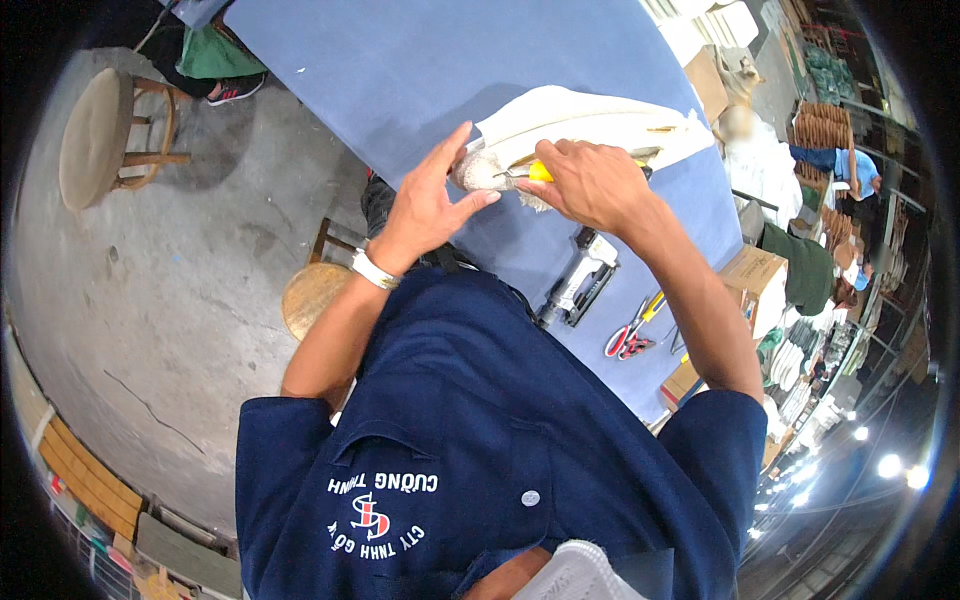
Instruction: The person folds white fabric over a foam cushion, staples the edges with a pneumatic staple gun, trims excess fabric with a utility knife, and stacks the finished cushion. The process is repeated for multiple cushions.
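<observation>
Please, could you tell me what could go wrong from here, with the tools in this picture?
The yellow tool in the right hand has its metal tip toward the left hand; if it slips, it might poke that hand. The silver tool lies close to the shirt in this view, so a body movement could perhaps knock it.

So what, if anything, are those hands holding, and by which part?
The right hand holds a yellow-handled tool by its handle. The left hand curves beside the white piece's rounded end; whether it grips can't be told.
</observation>
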A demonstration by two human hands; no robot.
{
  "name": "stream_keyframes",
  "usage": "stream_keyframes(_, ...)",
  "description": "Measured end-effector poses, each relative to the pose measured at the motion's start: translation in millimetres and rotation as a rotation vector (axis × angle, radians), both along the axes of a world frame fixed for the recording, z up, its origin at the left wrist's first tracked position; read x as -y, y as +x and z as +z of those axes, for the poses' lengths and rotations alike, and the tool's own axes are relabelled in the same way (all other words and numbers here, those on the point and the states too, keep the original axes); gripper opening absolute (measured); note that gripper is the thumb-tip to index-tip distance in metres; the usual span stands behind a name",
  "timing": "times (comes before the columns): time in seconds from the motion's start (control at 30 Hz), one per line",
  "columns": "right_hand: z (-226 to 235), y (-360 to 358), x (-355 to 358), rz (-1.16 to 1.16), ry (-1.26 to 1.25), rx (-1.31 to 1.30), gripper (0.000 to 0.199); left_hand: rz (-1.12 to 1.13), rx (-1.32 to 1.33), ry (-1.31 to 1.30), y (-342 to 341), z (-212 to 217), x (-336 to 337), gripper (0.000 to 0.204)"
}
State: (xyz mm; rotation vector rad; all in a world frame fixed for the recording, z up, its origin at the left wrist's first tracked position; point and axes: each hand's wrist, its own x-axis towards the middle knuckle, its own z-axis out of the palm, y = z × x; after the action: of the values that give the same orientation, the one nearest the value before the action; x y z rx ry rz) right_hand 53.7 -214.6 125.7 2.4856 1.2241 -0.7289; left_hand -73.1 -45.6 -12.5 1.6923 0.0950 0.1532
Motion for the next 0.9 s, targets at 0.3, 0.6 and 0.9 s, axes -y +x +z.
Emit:
stream_keyframes(0.3,-17,-32,172,-1.065,0.9,0.07,0.041,-0.042,0.187,0.3,-26,-10,29,0.067)
stream_keyframes(0.6,-221,-145,376,-1.467,0.528,0.443,0.053,-0.158,0.251,0.424,-24,-15,35,0.069)
stream_keyframes(0.9,-32,-74,83,-0.836,0.981,0.213,0.031,0.027,0.154,0.373,-16,4,45,0.066)
